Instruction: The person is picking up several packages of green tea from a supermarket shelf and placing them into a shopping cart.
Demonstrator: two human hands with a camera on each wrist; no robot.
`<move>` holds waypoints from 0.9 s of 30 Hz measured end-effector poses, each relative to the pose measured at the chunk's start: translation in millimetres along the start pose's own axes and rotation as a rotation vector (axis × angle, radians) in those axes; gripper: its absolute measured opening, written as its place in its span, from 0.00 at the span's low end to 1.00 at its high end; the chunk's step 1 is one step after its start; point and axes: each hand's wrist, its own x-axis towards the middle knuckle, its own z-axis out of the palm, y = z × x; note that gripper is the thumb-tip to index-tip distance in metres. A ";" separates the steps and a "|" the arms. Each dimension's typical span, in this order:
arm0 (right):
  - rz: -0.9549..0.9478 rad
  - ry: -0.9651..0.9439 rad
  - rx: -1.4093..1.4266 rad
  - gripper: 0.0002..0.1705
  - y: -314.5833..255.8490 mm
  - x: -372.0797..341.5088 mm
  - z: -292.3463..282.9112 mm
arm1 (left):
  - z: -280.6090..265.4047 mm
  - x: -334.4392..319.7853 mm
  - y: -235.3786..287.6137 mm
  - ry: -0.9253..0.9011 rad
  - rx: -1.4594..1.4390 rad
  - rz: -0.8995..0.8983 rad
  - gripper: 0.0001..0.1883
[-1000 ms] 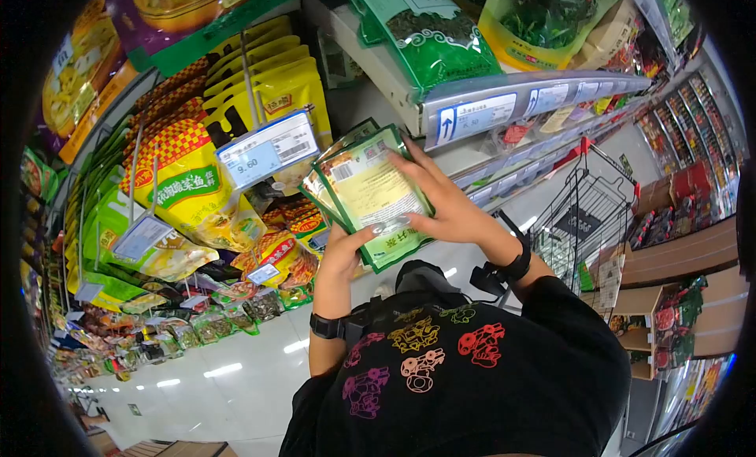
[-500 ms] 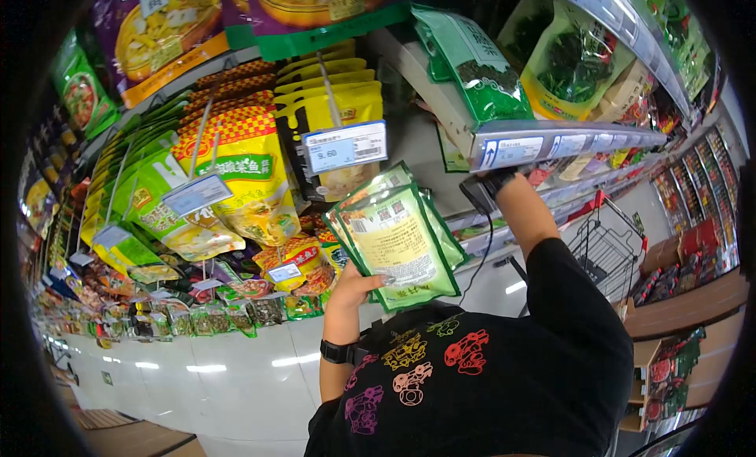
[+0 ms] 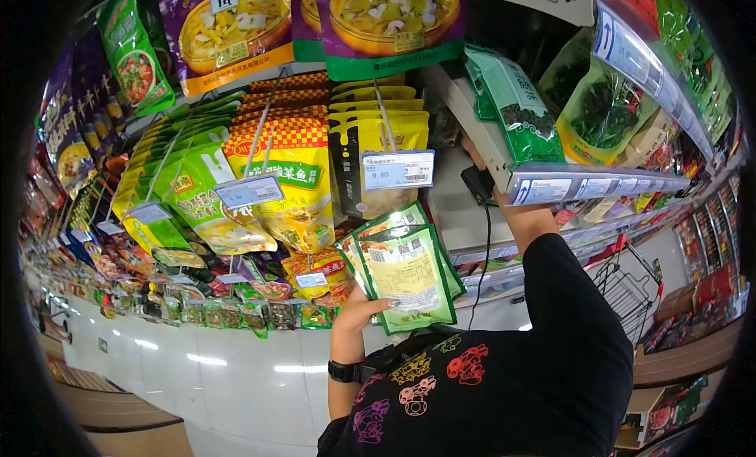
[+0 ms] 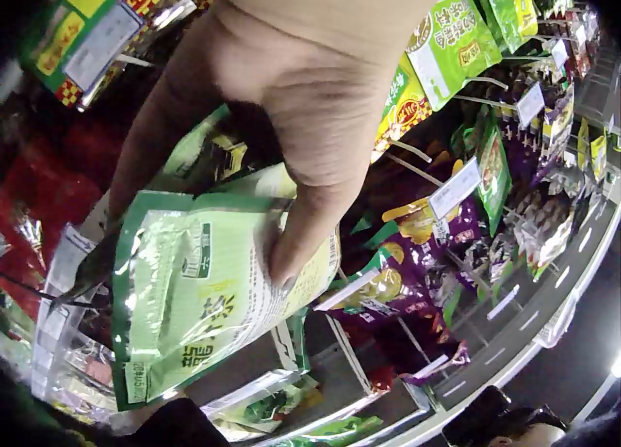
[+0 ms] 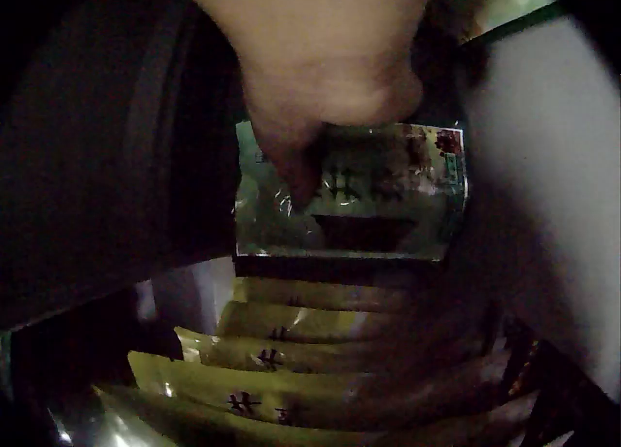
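Note:
My left hand [image 3: 358,311] holds a few flat green-edged packets [image 3: 403,280] fanned together, its thumb across the printed back of the front one. In the left wrist view, the thumb [image 4: 303,236] presses on the pale green face while the other fingers go behind. My right hand [image 5: 330,88] is deep in a dim shelf space and pinches a similar green packet [image 5: 417,180], thumb on its face, fingers hidden behind. Below that packet stands a row of several yellow-green packets [image 5: 301,326]. The head view shows mainly the right forearm, as the shelf edge covers the hand.
Yellow and green seasoning pouches [image 3: 291,189] hang on hooks at left, with a price tag [image 3: 396,170] sticking out. A shelf with a labelled rail [image 3: 598,187] overhangs the right arm. A cable [image 3: 487,260] dangles by the wrist. A wire cart [image 3: 626,280] stands at right.
The right hand has left the packets in the left hand and reached in under the shelf. The left hand keeps holding them; the view has swung left.

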 end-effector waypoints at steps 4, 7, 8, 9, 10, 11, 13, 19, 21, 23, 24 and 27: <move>-0.010 -0.002 0.031 0.19 1.3 -4.1 1.2 | -4.0 3.9 0.2 0.037 0.007 -0.010 0.33; -0.015 -0.005 0.054 0.18 -2.3 -15.2 1.9 | -9.0 9.6 -1.9 0.076 0.007 -0.012 0.32; -0.016 0.000 0.063 0.18 -3.5 -22.1 0.3 | -7.7 12.0 -1.2 0.084 -0.006 -0.004 0.32; -0.015 0.000 0.071 0.18 -6.1 -28.6 0.9 | -7.1 14.3 -0.7 0.093 -0.019 0.005 0.32; -0.015 -0.005 0.073 0.18 -8.6 -36.4 0.6 | -14.1 17.9 -3.9 0.062 -0.034 -0.022 0.32; -0.012 -0.006 0.081 0.18 -12.3 -47.9 2.8 | -12.7 20.2 -2.8 0.061 -0.045 -0.023 0.32; -0.038 -0.028 0.042 0.17 -22.7 -69.0 6.2 | -7.5 24.2 -0.9 0.061 -0.069 -0.033 0.33; 0.119 0.012 0.382 0.17 -54.7 -148.6 23.6 | -5.5 34.1 -2.2 0.059 -0.146 -0.104 0.34; 0.207 0.079 0.265 0.14 -75.0 -179.0 46.6 | -10.7 36.9 -4.2 0.043 -0.148 -0.118 0.34; 0.298 0.020 0.269 0.11 -67.7 -184.2 22.4 | -1.3 34.6 2.0 0.070 -0.199 -0.137 0.35; 0.299 0.029 0.274 0.11 -71.2 -189.8 21.4 | 0.0 34.2 3.7 0.089 -0.206 -0.137 0.35; 0.265 0.066 0.280 0.12 -84.5 -209.9 23.1 | 2.4 32.7 4.5 0.150 -0.225 -0.125 0.35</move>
